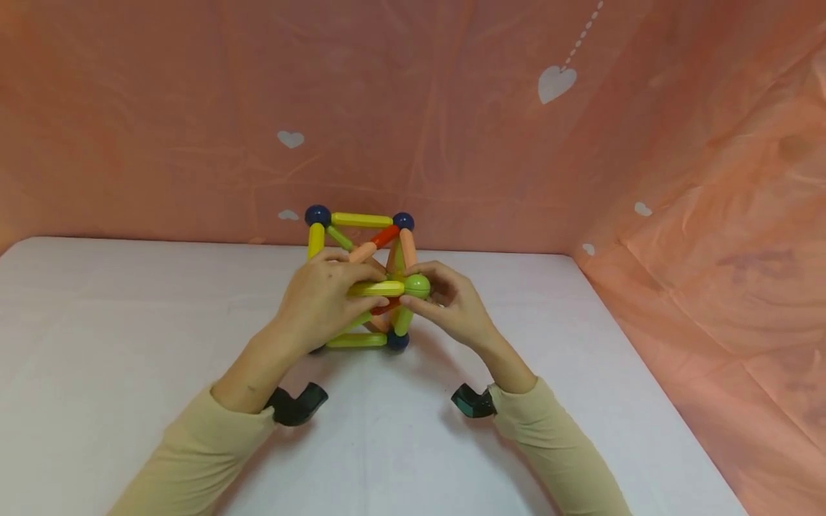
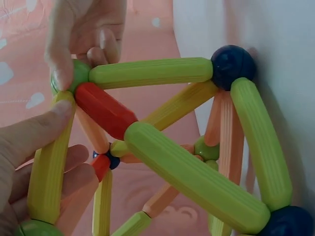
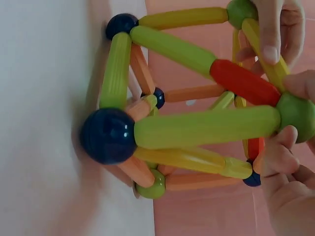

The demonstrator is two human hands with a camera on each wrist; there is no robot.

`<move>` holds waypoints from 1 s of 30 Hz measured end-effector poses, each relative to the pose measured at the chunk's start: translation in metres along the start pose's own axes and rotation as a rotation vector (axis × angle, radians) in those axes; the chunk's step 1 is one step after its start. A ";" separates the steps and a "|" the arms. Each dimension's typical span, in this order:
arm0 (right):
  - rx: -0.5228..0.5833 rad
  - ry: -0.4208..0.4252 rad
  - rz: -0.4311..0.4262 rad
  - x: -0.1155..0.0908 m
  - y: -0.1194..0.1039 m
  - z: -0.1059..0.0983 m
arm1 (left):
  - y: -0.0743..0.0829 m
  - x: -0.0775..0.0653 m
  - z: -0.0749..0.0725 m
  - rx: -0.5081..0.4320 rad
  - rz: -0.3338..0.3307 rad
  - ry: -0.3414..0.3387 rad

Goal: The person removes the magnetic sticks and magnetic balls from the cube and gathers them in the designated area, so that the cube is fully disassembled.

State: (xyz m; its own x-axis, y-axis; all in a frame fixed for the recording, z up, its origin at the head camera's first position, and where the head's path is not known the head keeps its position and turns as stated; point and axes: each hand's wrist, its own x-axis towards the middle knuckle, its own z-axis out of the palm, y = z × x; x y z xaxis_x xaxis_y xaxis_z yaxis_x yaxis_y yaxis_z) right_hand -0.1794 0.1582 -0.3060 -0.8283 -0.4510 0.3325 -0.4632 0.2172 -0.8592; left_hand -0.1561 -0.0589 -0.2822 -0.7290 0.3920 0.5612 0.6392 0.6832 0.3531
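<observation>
A frame of building-toy rods and balls stands on the white table, with dark blue balls at several corners. My left hand pinches a yellow rod on the near top edge, thumb and fingers on opposite sides. At that rod's right end, my right hand holds a green ball between thumb and fingers. From this ball a green rod runs down to a blue ball. A diagonal of a red piece and a green rod also meets it.
A peach cloth with white hearts hangs behind the table and another side of it slopes along the right. Black curved pieces stick out at both sleeve cuffs. Orange rods cross inside the frame.
</observation>
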 end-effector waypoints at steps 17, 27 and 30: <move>0.072 0.083 0.112 0.002 -0.008 0.008 | -0.002 0.002 -0.001 0.001 0.014 -0.009; 0.057 0.025 0.083 0.001 -0.011 0.008 | -0.008 0.000 -0.002 -0.005 0.033 0.016; 0.056 0.034 0.095 -0.002 -0.011 0.008 | -0.009 0.000 -0.002 -0.025 0.032 0.011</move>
State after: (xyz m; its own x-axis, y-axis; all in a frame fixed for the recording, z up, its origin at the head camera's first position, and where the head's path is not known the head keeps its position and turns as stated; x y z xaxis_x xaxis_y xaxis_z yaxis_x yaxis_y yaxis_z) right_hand -0.1703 0.1500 -0.3004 -0.8783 -0.4005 0.2611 -0.3647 0.2079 -0.9076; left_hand -0.1611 -0.0668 -0.2840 -0.7055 0.4068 0.5803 0.6683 0.6546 0.3535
